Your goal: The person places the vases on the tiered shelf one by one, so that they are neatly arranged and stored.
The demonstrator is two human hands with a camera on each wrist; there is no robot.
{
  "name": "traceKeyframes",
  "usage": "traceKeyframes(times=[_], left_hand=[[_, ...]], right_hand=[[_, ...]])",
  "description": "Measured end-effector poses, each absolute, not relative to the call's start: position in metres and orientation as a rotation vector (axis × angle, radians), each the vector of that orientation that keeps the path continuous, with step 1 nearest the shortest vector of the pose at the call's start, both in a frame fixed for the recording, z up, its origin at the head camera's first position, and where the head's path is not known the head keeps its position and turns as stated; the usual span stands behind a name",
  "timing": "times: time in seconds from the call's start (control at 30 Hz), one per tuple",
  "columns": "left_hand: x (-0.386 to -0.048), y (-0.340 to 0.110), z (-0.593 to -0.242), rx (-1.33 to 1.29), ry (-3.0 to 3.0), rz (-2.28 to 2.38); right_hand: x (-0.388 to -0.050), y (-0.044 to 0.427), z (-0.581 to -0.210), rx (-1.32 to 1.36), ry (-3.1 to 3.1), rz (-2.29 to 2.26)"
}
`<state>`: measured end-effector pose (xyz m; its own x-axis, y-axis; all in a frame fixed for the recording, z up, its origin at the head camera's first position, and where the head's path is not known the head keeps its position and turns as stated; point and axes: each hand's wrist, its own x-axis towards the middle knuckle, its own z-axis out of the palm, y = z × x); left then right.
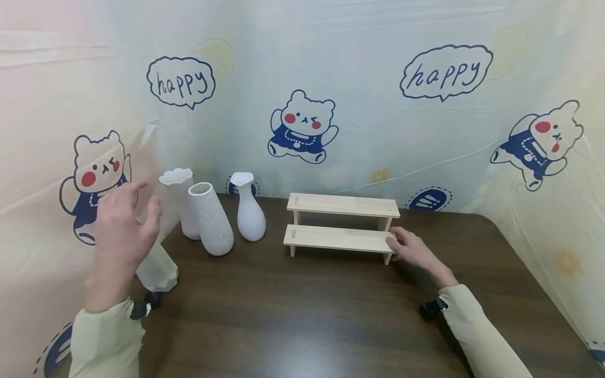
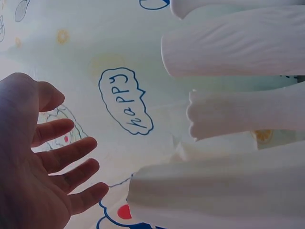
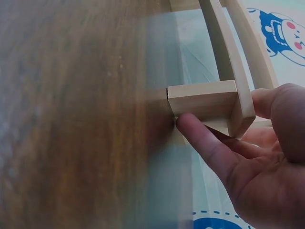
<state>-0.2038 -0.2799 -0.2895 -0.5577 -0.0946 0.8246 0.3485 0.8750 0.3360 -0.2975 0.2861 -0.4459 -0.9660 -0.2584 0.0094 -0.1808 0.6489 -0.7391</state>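
Note:
My left hand (image 1: pixel 122 228) is raised at the left with its fingers spread and holds nothing. Behind it in the head view, and partly hidden by it, stands a faceted white vase (image 1: pixel 158 270). Three more white vases are grouped beyond: one with a scalloped rim (image 1: pixel 181 202), a textured one with a round mouth (image 1: pixel 212 223) and a narrow-necked one (image 1: pixel 251 215). My right hand (image 1: pixel 413 249) grips the right end of a two-tier wooden stand (image 1: pixel 337 239) at its lower board. In the right wrist view the thumb lies over the board and the fingers reach by its leg.
The dark brown table (image 1: pixel 302 304) carries everything. A pale printed curtain (image 1: pixel 368 126) with bears and "happy" bubbles hangs close behind the stand and vases and along both sides.

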Motion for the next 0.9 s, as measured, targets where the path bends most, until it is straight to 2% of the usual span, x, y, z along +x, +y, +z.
traceKeyframes(times=[0.67, 0.9], left_hand=[[-0.203, -0.311, -0.300, 0.255, -2.374, -0.617], [-0.206, -0.318, -0.308, 0.308, -2.458, -0.635]], right_hand=[[-0.300, 0.291, -0.447, -0.365, 2.738, -1.280], [-0.299, 0.292, -0.446, -0.335, 2.872, -1.152]])
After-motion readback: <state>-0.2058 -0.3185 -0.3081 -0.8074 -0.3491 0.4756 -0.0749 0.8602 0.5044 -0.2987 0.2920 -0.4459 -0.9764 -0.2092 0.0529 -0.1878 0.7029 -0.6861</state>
